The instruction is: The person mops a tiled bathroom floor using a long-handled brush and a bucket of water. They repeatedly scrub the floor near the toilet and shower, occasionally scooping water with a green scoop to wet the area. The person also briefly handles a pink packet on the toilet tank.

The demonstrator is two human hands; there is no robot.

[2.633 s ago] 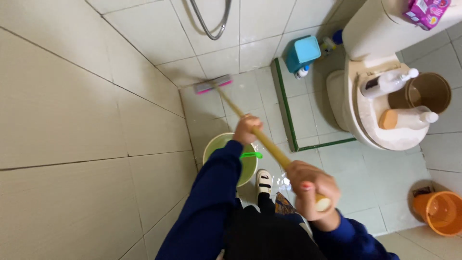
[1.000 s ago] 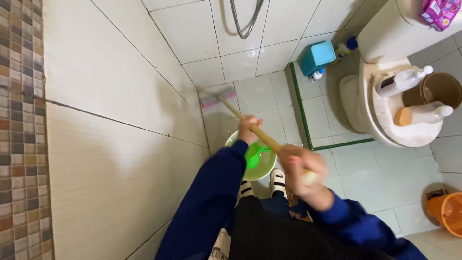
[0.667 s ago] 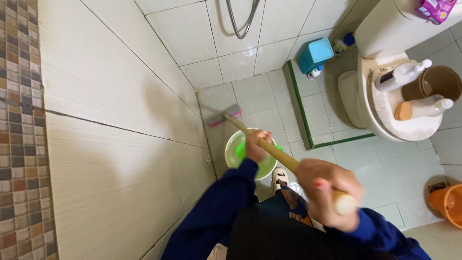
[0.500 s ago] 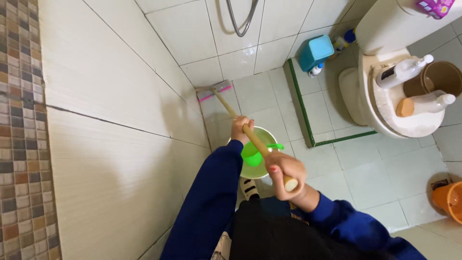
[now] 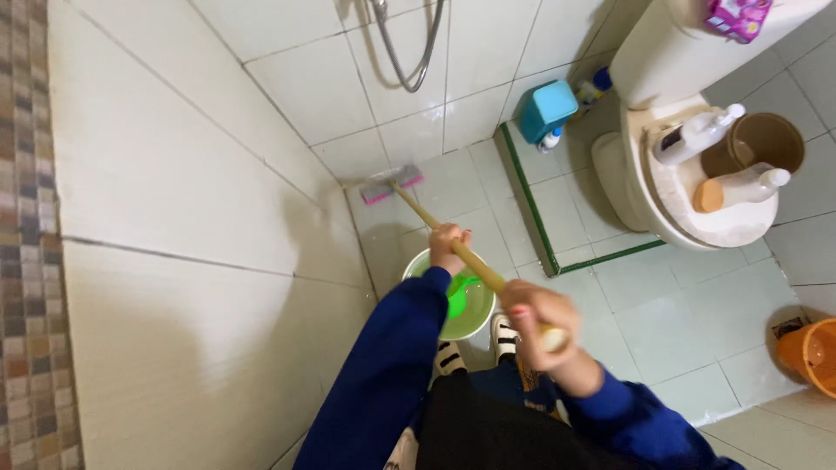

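Both hands hold the long wooden brush stick w/ a tight grip: left hand low to steer, right hand at the top end to push. Brush head sits on the floor tiles, in the wall corner. Green bucket is by the feet, close for dipping.

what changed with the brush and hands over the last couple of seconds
The long-handled scrub brush went back and forth along the floor by the wall and now sits pushed out toward the corner. The left hand and right hand kept their grip on the wooden handle throughout; nothing was let go. The green bucket, toilet and orange bucket stayed put.
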